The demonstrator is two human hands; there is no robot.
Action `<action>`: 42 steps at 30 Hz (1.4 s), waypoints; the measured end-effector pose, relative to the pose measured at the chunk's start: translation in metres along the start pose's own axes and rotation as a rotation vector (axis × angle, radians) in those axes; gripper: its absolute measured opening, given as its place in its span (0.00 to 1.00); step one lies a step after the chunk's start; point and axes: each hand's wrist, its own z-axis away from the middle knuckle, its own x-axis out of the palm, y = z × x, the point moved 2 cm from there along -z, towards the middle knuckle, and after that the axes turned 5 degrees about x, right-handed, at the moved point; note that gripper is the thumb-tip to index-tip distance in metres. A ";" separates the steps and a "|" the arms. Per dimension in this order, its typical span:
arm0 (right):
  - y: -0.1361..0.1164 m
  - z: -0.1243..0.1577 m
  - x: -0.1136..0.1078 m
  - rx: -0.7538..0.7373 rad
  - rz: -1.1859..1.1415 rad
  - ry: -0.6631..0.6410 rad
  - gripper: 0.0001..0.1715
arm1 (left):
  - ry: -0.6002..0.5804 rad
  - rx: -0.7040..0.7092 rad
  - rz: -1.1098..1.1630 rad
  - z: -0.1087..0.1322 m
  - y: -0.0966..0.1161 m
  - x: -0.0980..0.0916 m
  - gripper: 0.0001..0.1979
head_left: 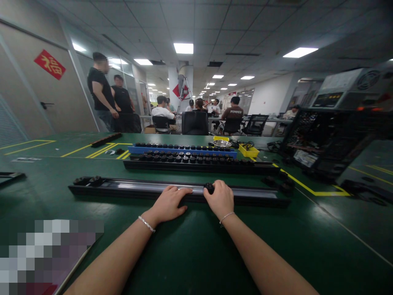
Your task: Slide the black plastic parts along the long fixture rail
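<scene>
L hand (169, 201) lies flat, fingers spread, on the long black rail (123, 189) at frame center; R hand (220, 198) pinches a black knob (209, 188) w/ fingertips just beside it.

Green table (196, 254) with yellow lines, blue tray (135, 150) of black knobs, behind it a metal bowl (222, 144) and a yellow bin (248, 150), open computer case (325, 139) at right, red wall sign (49, 64), two standing people (101, 96), stepladder (184, 88) far back.

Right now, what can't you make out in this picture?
Head view only:
Small black knob: mostly covered by the right hand; grip unclear.
Long black rail: middle hidden under the left hand.
Bottom-left corner: pixelated patch, contents unknown.
Parts on the far rails: too small to identify.
</scene>
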 end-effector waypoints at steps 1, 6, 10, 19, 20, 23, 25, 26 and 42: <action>0.001 0.000 0.000 0.002 0.006 0.000 0.12 | -0.002 -0.001 0.001 0.000 0.000 0.000 0.28; 0.003 -0.001 -0.002 0.017 0.014 -0.014 0.12 | -0.002 -0.001 0.002 0.000 0.000 0.000 0.28; 0.005 -0.001 -0.003 0.026 0.021 -0.006 0.12 | 0.000 -0.001 0.001 0.000 0.000 -0.001 0.28; 0.011 -0.004 -0.008 0.038 0.065 0.005 0.11 | -0.002 0.001 0.005 0.001 -0.001 -0.001 0.28; 0.012 -0.004 -0.008 0.039 0.069 0.008 0.11 | -0.001 0.003 0.007 0.001 -0.001 -0.001 0.28; 0.015 -0.005 -0.009 0.039 0.088 0.011 0.11 | 0.000 0.007 0.008 0.001 -0.001 -0.001 0.28; 0.017 -0.006 -0.010 0.038 0.102 0.013 0.11 | -0.002 0.006 0.009 0.001 -0.001 -0.001 0.28; 0.017 -0.007 -0.011 0.037 0.109 0.016 0.11 | -0.002 0.007 0.013 0.001 -0.001 -0.001 0.28; 0.022 -0.010 -0.013 0.039 0.182 0.007 0.12 | 0.020 0.033 0.045 0.002 -0.002 0.001 0.27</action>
